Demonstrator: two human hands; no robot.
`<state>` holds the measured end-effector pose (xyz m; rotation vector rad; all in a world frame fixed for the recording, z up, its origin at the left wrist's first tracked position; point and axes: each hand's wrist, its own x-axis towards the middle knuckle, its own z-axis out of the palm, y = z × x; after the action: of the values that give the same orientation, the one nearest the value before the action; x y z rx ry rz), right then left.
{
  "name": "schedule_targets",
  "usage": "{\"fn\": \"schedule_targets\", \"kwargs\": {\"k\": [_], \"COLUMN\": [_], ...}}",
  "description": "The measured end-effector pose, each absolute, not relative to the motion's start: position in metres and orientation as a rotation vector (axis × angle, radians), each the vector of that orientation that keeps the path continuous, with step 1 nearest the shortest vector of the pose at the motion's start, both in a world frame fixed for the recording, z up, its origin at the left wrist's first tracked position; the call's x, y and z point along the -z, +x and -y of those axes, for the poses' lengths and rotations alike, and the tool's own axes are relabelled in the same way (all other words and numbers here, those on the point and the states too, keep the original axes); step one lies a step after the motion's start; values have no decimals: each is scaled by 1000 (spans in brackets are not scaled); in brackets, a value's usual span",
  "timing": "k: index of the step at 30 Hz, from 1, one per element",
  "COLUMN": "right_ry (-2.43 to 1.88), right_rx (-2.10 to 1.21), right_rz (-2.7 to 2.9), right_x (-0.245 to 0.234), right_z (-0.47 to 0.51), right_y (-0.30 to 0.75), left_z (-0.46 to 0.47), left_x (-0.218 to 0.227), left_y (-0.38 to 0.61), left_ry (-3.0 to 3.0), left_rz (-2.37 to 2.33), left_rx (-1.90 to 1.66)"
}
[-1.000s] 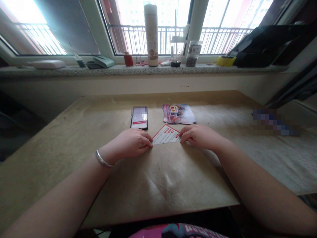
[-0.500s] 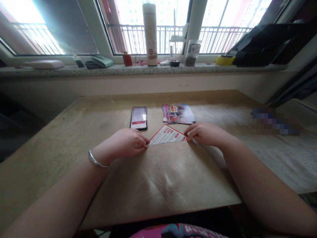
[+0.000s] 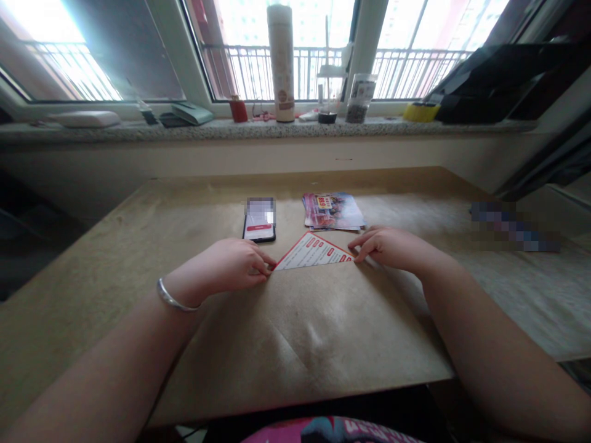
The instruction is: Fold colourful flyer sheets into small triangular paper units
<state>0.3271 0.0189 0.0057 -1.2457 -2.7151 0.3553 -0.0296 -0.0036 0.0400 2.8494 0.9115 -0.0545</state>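
A sheet of printed paper (image 3: 314, 251), folded into a triangle with red edges and red labels, lies on the table with its point facing away from me. At its left corner, my left hand (image 3: 236, 264) is closed, thumb and fingertips pinching the tip. My right hand (image 3: 386, 248) grips the right corner in the same way, with thumb and forefinger along the edge. A smartphone (image 3: 259, 229) with a lit screen lies just beyond my left hand. Past the paper's point sits a stack of colourful printed sheets (image 3: 341, 212).
The tan-covered table (image 3: 295, 344) runs back to the wall under the window. On the granite sill (image 3: 198, 130) stand a tall bottle (image 3: 281, 67), a small red bottle (image 3: 239, 109), clear containers (image 3: 361, 98) and a yellow object (image 3: 421, 112). A blurred dark item (image 3: 512, 227) lies at right.
My hands have slid slightly apart along the folded edge, the left one leftward and the right one rightward. More of the paper's two corners shows now. The phone and the stack stay put.
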Motion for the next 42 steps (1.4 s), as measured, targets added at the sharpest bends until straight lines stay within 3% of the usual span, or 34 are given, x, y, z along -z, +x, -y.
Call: {"fn": "schedule_targets", "kwargs": {"k": [12,16,35,42], "right_ry": [-1385,-1519,-1386,-1786], "right_rx": [-444,-272,-133,101], "right_rz": [2636,2497,2527,2379], "right_x": [-4,0,12,3], "right_z": [-20,-17,-5,10], "right_y": [331,315,265,252], "left_z": [-4,2,11,8], "left_x": [-31,-22,-16,-4], "left_y": [-30,-16,-2,2], "left_ry": [2775,2851,2805,2813], "left_rz": [-1053,-1218,-760,-854], "left_rx": [29,-110,-272,-363]}}
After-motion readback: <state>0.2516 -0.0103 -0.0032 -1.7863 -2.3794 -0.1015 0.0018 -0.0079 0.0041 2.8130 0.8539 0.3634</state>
